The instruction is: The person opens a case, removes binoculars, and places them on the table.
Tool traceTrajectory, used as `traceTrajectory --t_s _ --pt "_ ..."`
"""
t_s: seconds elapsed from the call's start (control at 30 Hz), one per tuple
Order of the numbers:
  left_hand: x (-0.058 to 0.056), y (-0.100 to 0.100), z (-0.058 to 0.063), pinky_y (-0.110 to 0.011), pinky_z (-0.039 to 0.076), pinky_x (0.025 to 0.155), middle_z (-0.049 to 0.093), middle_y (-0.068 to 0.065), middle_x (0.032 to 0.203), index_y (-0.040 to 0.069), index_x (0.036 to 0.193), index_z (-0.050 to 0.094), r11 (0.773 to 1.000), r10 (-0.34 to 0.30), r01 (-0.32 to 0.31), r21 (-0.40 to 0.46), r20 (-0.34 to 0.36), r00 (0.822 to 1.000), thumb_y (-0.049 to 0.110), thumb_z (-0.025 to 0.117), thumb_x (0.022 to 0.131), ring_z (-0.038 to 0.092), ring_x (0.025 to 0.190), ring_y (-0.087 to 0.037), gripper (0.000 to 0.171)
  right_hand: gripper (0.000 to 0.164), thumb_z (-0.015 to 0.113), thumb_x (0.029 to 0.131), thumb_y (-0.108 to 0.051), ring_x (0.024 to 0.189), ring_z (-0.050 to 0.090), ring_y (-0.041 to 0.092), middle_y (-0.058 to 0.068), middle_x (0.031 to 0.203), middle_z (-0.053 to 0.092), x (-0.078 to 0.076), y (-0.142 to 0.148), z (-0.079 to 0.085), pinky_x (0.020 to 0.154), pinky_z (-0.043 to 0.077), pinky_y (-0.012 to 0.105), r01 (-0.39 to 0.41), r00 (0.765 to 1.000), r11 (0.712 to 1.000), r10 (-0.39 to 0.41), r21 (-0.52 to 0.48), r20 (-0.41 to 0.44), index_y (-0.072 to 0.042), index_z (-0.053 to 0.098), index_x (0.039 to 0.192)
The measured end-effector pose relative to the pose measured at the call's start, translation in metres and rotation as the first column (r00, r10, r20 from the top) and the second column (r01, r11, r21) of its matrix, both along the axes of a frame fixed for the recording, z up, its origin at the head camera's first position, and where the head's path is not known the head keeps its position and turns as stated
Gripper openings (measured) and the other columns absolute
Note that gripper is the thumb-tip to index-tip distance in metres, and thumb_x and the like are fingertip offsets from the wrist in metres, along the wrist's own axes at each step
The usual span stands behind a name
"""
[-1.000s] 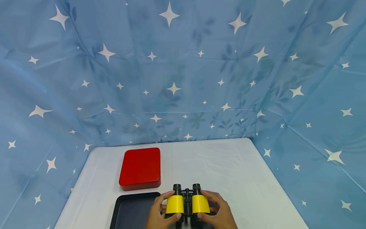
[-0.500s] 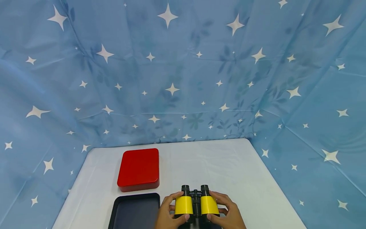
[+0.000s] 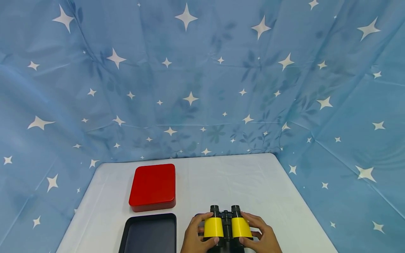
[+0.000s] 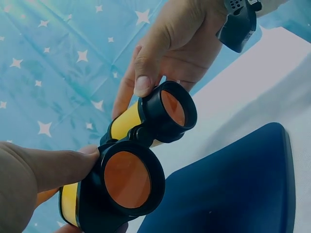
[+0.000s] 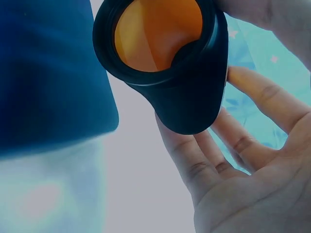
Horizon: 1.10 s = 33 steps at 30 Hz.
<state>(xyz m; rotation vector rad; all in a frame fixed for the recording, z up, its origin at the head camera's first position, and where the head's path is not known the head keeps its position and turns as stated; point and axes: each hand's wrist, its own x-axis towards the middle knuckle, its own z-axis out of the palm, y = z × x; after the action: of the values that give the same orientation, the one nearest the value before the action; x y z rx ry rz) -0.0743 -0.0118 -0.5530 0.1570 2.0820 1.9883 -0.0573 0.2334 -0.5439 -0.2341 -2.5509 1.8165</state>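
A pair of yellow and black binoculars (image 3: 227, 226) is held between my two hands at the bottom of the head view, with its narrow eyepieces pointing away from me. My left hand (image 3: 195, 234) grips the left barrel, thumb toward the near end. On the other barrel, my right hand (image 3: 265, 236) has the thumb near the front rim and the fingers along the outer side. Orange-tinted lenses (image 4: 127, 179) face the left wrist camera. In the right wrist view, the right hand's fingers (image 5: 182, 158) touch the underside of the black lens housing (image 5: 189, 104).
A black rectangular tray (image 3: 148, 233) lies left of the hands, with a red square tin (image 3: 153, 186) behind it. Both rest on the white table (image 3: 253, 186). A small dark edge (image 3: 198, 214) shows behind the left hand. Blue star-patterned cloth (image 3: 202, 88) surrounds the table.
Both hands have carried the binoculars to the right, so they are now apart from the tray in the head view. Their grip looks the same. The tin and tray stay put.
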Motion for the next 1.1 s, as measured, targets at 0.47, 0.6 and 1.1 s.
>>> traceTrajectory --t_s 0.47,0.6,1.1 --pt "-0.002 0.018 -0.006 -0.041 0.061 0.078 0.052 -0.021 0.134 0.021 0.138 0.057 0.998 -0.047 0.048 -0.041 0.008 0.999 0.011 0.087 0.075 0.064 0.091 -0.020 0.070 0.068 0.087 0.074 -0.013 0.107 0.069 0.036 0.020 0.143 0.054 0.005 0.022 -0.010 0.081 0.061 0.034 0.047 0.999 0.999 -0.047 -0.006 -0.004 -0.008 0.060 0.137" --pt "-0.003 0.023 -0.009 -0.035 0.061 0.074 0.052 -0.021 0.134 0.019 0.137 0.058 0.996 -0.064 0.063 -0.067 -0.022 0.998 0.010 0.086 0.075 0.062 0.087 -0.020 0.069 0.069 0.086 0.074 -0.012 0.106 0.070 0.031 0.019 0.144 0.054 0.007 0.028 -0.015 0.081 0.061 0.034 0.057 0.998 0.998 -0.057 -0.014 -0.017 -0.007 0.059 0.138" --pt "-0.002 0.050 -0.017 -0.032 0.060 0.067 0.060 -0.013 0.131 0.024 0.134 0.061 0.981 -0.020 0.014 -0.195 -0.027 0.999 0.016 0.089 0.071 0.063 0.079 -0.011 0.069 0.072 0.086 0.076 -0.021 0.119 0.063 0.042 0.017 0.149 0.048 0.008 0.049 -0.021 0.086 0.059 0.036 0.125 0.991 0.992 -0.124 -0.004 0.056 -0.005 0.057 0.140"
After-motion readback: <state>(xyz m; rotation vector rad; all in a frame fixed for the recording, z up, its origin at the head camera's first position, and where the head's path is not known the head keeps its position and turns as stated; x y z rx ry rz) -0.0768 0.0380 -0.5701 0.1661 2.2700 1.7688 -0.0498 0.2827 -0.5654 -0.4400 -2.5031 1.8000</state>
